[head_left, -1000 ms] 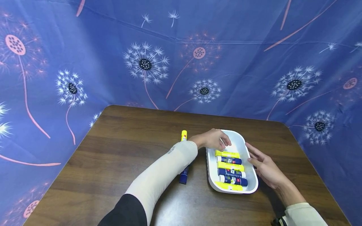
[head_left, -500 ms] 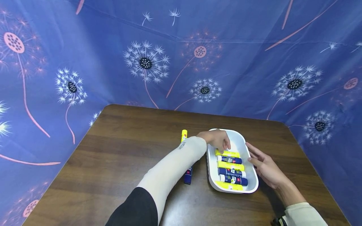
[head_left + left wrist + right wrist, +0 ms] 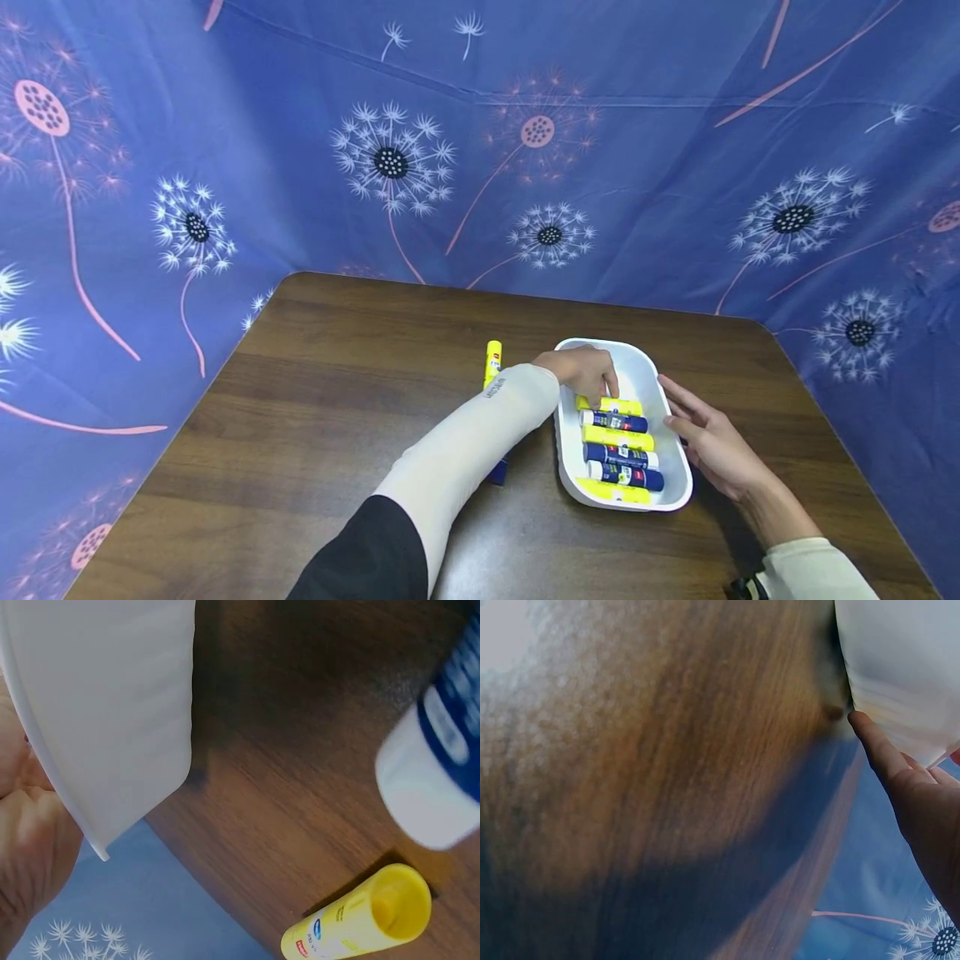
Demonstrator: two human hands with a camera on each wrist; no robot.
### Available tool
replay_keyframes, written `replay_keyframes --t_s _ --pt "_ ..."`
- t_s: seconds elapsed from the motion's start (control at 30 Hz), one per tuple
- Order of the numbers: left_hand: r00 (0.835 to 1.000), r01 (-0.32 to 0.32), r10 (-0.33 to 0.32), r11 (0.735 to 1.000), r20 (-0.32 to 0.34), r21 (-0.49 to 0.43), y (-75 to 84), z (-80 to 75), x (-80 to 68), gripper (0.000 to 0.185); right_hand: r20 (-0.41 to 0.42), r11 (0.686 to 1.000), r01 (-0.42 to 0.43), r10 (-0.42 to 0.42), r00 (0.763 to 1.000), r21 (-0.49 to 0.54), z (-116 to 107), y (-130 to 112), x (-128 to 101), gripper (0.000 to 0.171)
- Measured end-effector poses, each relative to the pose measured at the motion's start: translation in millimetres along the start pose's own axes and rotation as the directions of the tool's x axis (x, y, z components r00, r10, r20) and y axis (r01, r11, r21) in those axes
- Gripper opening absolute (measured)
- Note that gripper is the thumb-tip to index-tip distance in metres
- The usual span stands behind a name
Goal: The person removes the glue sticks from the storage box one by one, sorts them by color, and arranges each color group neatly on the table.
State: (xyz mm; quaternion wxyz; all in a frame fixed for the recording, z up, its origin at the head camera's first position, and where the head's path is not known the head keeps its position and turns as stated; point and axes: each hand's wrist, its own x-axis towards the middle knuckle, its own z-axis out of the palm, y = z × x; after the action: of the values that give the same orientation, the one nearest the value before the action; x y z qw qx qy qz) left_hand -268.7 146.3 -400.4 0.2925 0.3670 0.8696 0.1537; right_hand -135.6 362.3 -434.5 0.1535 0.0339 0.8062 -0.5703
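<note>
Reaching into a white tray (image 3: 637,367), left hand (image 3: 588,371) at the far yellow glue stick (image 3: 626,407)

From my remote station I see the tray on a brown table (image 3: 360,358), with a blue dandelion cloth (image 3: 300,167) rising behind. Left of the tray, a yellow stick outside the tray (image 3: 492,358) and a blue stick outside the tray (image 3: 461,712) lie partly beneath the pale left sleeve (image 3: 465,442), which crosses over them. Inside, nearer than the far yellow stick, five more sticks (image 3: 621,456), blue and yellow, form a row. The two hands are apart: the left bends its fingers down at the far yellow stick, and I cannot tell whether they grip it; the right hand (image 3: 712,442) touches the tray's right wall, its fingers extended.

The far yellow stick lies flat, its long axis running left to right, roughly parallel to the row; the yellow stick outside points far to near.

White floor shows at the tray's far end. The table spreads widely to the left; on the right, the right hand occupies the narrower strip before the table's edge.
</note>
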Motion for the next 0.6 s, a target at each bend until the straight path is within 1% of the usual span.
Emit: replay_keyframes --t_s 0.07,0.13,0.2,0.3,0.4,0.43,0.47,0.5,0.53,0.57,0.6 --pt "1.0 0.004 -0.004 1.0 0.001 -0.002 -0.7 0.6 0.5 0.033 0.002 1.0 0.0 0.0 1.0 0.0 0.3 0.5 0.2 0.069" --pt "1.0 -0.005 0.005 1.0 -0.005 -0.004 -1.9 0.5 -0.1 0.032 0.005 1.0 0.0 0.0 1.0 0.001 0.8 0.4 0.2 0.068" --pt "1.0 -0.019 0.019 0.999 -0.013 -0.029 -3.7 -0.2 -0.8 0.032 0.003 1.0 -0.001 0.001 1.0 0.003 1.4 -0.1 0.5 0.068" --pt "0.998 -0.049 0.045 0.995 -0.043 -0.092 -7.3 -1.8 -2.5 0.032 0.001 1.0 -0.006 0.006 1.0 -0.002 2.8 -1.7 0.7 0.068" --pt "0.994 -0.076 0.058 0.976 -0.094 -0.203 -12.0 -2.6 -3.6 0.033 0.005 1.0 -0.006 0.006 1.0 -0.004 4.5 -3.1 0.4 0.068" --pt "0.991 -0.083 0.055 0.964 -0.118 -0.254 -13.4 -2.7 -4.1 0.033 0.006 1.0 -0.007 0.007 1.0 -0.004 5.0 -3.5 0.3 0.068" --pt "0.988 -0.096 0.052 0.945 -0.145 -0.312 -14.9 -3.0 -4.5 0.034 0.009 1.0 -0.002 0.002 1.0 -0.004 5.4 -3.9 0.1 0.068" --pt "0.984 -0.111 0.049 0.918 -0.17 -0.38 -16.4 -3.3 -4.7 0.034 0.008 1.0 -0.002 0.002 1.0 -0.006 5.6 -4.2 -0.1 0.068" --pt "0.981 -0.125 0.04 0.883 -0.192 -0.453 -17.9 -3.9 -5.2 0.034 0.008 1.0 -0.001 0.001 1.0 -0.005 5.7 -4.5 -0.3 0.068" --pt "0.976 -0.147 0.037 0.84 -0.215 -0.523 -19.3 -4.8 -6.1 0.034 0.006 1.0 -0.001 0.001 1.0 -0.006 5.7 -4.7 -0.5 0.068" --pt "0.972 -0.165 0.03 0.789 -0.231 -0.592 -20.7 -5.9 -7.2 0.033 0.007 1.0 0.0 0.0 1.0 -0.006 5.6 -5.0 -0.6 0.068"
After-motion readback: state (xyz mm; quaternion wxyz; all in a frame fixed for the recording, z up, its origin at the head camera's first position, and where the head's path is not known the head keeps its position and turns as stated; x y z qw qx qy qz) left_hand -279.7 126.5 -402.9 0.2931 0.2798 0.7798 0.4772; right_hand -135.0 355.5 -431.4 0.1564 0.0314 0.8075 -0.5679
